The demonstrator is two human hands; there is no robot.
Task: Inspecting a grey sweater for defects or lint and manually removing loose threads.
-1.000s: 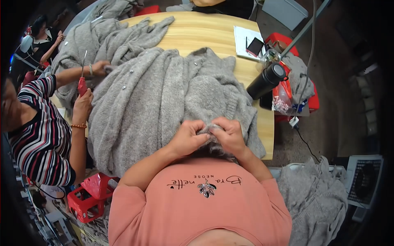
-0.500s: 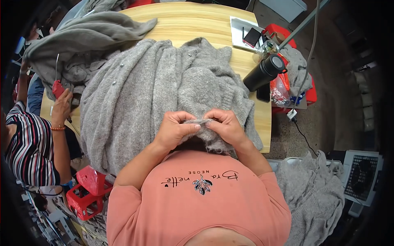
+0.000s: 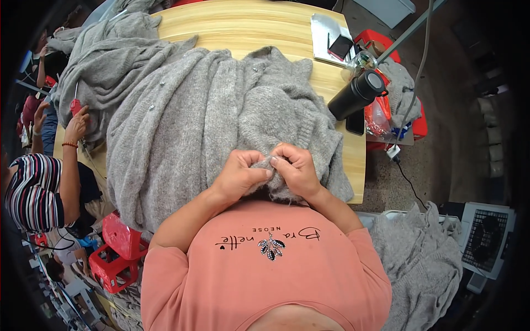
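A large grey knitted garment (image 3: 182,121) lies in folds over the table and hangs down its near edge. A few small shiny pieces dot its upper part. Close to my body, my left hand (image 3: 243,174) pinches a bit of the knit's edge between thumb and fingers. Right beside it, my right hand (image 3: 294,170) grips the same edge, the two thumbs almost meeting. Loose fuzzy yarn shows below my right hand. Whether anything small sits between the fingertips is hidden.
To the left, a co-worker's hand (image 3: 77,124) holds a red-handled tool (image 3: 75,106) at more grey knit. A black bottle (image 3: 358,95), a phone (image 3: 355,122) and papers (image 3: 326,38) lie along the table's right side. Red stools (image 3: 118,237) and a knit pile (image 3: 417,265) stand low.
My hands have drawn closer together on the knit edge, the right one shifting left. At the left, the co-worker's raised grey cloth has come down onto the table.
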